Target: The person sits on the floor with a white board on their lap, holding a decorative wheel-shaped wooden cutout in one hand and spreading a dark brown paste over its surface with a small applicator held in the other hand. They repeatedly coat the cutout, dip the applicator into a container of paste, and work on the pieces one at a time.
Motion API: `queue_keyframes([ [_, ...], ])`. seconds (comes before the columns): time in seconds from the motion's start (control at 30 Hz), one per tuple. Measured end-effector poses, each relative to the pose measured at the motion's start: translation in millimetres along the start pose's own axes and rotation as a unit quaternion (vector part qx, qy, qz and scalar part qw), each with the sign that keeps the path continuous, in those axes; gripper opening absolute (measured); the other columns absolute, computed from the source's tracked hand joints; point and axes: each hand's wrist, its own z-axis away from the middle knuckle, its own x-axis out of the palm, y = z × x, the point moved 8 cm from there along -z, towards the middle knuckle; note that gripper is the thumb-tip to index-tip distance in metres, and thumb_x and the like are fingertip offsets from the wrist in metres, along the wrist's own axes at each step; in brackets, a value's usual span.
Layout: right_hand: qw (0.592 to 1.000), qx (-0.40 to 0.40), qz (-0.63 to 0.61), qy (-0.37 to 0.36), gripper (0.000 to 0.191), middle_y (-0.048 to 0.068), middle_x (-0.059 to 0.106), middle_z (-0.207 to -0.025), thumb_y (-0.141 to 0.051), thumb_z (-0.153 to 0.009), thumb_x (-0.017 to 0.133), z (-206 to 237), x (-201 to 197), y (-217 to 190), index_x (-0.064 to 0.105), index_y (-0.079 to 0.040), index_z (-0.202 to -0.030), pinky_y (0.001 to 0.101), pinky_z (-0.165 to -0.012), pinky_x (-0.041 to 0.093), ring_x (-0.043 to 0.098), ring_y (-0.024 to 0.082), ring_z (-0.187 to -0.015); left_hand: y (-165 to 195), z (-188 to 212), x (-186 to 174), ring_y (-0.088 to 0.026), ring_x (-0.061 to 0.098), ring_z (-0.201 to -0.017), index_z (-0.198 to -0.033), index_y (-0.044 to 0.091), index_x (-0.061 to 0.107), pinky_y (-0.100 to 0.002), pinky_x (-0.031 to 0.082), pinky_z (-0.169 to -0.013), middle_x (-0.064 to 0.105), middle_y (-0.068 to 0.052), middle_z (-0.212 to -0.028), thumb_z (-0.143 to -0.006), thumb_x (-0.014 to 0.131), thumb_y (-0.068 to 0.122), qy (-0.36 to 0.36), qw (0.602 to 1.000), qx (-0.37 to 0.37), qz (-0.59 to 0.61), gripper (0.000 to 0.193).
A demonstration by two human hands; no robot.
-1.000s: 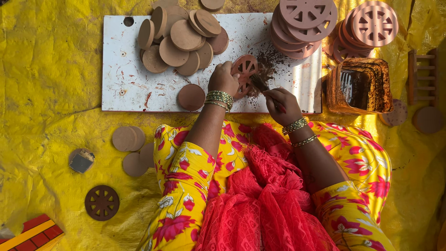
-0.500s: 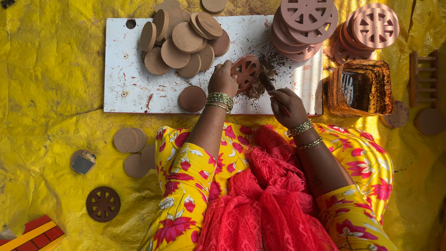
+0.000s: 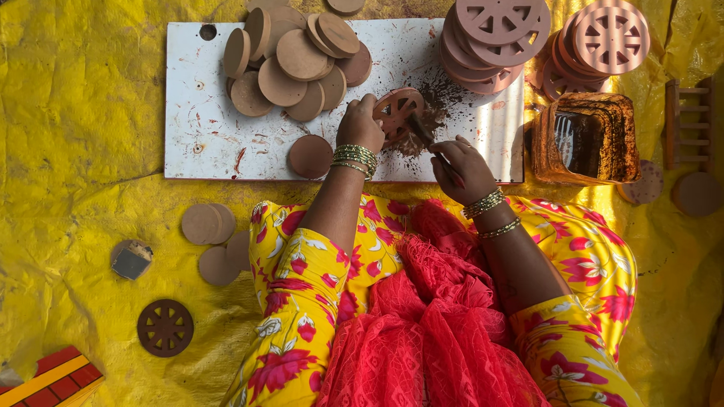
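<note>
On the white board (image 3: 204, 143) my left hand (image 3: 360, 124) grips a round reddish clay disc with wheel-shaped cutouts (image 3: 395, 111), tilted up on its edge. My right hand (image 3: 461, 167) holds a thin dark tool (image 3: 422, 132) whose tip touches the disc. Dark clay crumbs (image 3: 445, 102) lie scattered on the board around the disc. A single plain clay disc (image 3: 311, 156) lies flat just left of my left wrist.
A heap of plain clay discs (image 3: 290, 60) covers the board's far left. Stacks of cut wheel discs (image 3: 498, 34) stand at the far right, beside a brown container (image 3: 584, 139). Loose discs (image 3: 207, 226), a dark wheel disc (image 3: 165, 328) and a red box (image 3: 45, 377) lie on the yellow sheet.
My left hand has tipped the cut disc up and shifted it slightly; my right hand has moved the tool against it. More crumbs lie on the board.
</note>
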Motion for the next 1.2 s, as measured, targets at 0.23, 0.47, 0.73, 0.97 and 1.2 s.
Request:
queue_keyframes([
  [0.23, 0.998, 0.044, -0.043, 0.023, 0.020, 0.016, 0.074, -0.109, -0.007, -0.092, 0.075, 4.3, 13.7, 32.9, 0.073, -0.004, -0.112, 0.0379, -0.083, 0.058, 0.073, 0.032, -0.096, 5.6, 2.7, 5.4, -0.040, 0.066, -0.106, -0.122, 0.013, 0.062, -0.048, 0.056, -0.086, 0.063, -0.019, -0.116, -0.085, 0.073, 0.006, -0.028, 0.999, 0.020, -0.010, 0.039],
  [0.47, 0.990, 0.048, -0.121, 0.059, 0.019, 0.014, 0.074, -0.116, -0.005, -0.092, 0.076, 9.6, 6.6, 56.2, 0.074, -0.006, -0.111, 0.0346, -0.085, 0.060, 0.074, 0.029, -0.101, 6.0, -0.8, 8.2, -0.038, 0.067, -0.106, -0.127, 0.013, 0.063, -0.047, 0.056, -0.088, 0.065, -0.017, -0.117, -0.085, 0.071, 0.004, 0.011, 0.999, 0.047, 0.024, 0.044],
  [0.73, 0.999, 0.042, 0.007, -0.022, 0.018, 0.014, 0.074, -0.116, -0.005, -0.090, 0.075, 1.5, -1.1, 23.2, 0.076, -0.008, -0.107, 0.0395, -0.085, 0.059, 0.073, 0.033, -0.101, 6.3, -0.4, 11.5, -0.038, 0.067, -0.106, -0.124, 0.015, 0.065, -0.047, 0.056, -0.087, 0.066, -0.018, -0.115, -0.086, 0.072, 0.007, -0.009, 1.000, 0.021, 0.007, 0.039],
  [0.97, 1.000, 0.011, -0.017, -0.003, 0.019, 0.015, 0.073, -0.120, -0.003, -0.089, 0.075, 3.0, -0.7, 20.5, 0.076, -0.008, -0.108, 0.0381, -0.085, 0.060, 0.073, 0.033, -0.103, 4.3, -0.2, 12.3, -0.038, 0.067, -0.105, -0.125, 0.013, 0.064, -0.047, 0.056, -0.088, 0.066, -0.018, -0.114, -0.086, 0.072, 0.007, -0.006, 0.999, 0.032, 0.016, 0.040],
  [1.2, 0.993, 0.041, -0.108, 0.033, 0.016, 0.013, 0.074, -0.120, -0.001, -0.090, 0.075, 1.5, 16.9, 48.9, 0.075, -0.009, -0.104, 0.0352, -0.084, 0.061, 0.075, 0.029, -0.102, -6.7, -7.6, 19.6, -0.038, 0.067, -0.108, -0.126, 0.013, 0.065, -0.047, 0.055, -0.091, 0.067, -0.018, -0.117, -0.085, 0.075, 0.009, -0.007, 0.999, 0.030, 0.017, 0.043],
])
